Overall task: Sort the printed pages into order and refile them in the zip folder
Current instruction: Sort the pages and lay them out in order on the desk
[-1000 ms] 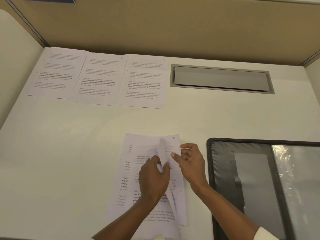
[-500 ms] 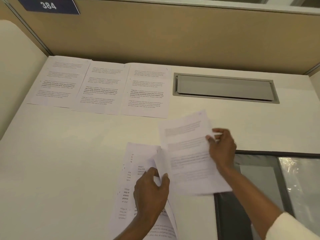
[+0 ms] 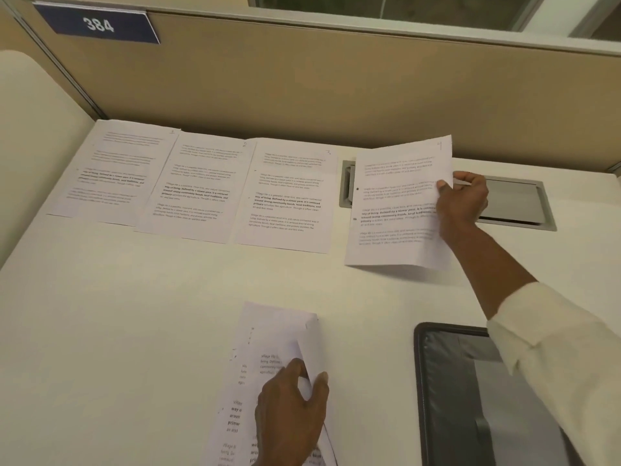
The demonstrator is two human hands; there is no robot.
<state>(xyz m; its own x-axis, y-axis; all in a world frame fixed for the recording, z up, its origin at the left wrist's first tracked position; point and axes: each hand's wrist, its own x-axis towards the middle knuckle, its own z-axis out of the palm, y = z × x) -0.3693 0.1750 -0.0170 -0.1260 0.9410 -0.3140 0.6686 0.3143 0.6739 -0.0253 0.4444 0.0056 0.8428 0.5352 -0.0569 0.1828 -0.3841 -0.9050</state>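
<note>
Up at 1 o'clock, the outstretched right hand [image 3: 465, 203] pinches the page marked 4 [image 3: 396, 203] over the grey desk hatch [image 3: 514, 203], beside pages 1 to 3 [image 3: 198, 186] at 11, while the left hand [image 3: 292, 408] grips the stack [image 3: 268, 334] at 6, zip folder [image 3: 470, 398] at 4, sign [image 3: 97, 25] reading 384.

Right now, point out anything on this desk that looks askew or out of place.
Page 4, pinched by the right hand, hangs tilted over the metal hatch, not flat in the row. The loose pile's top sheet curls up in the left hand.
</note>
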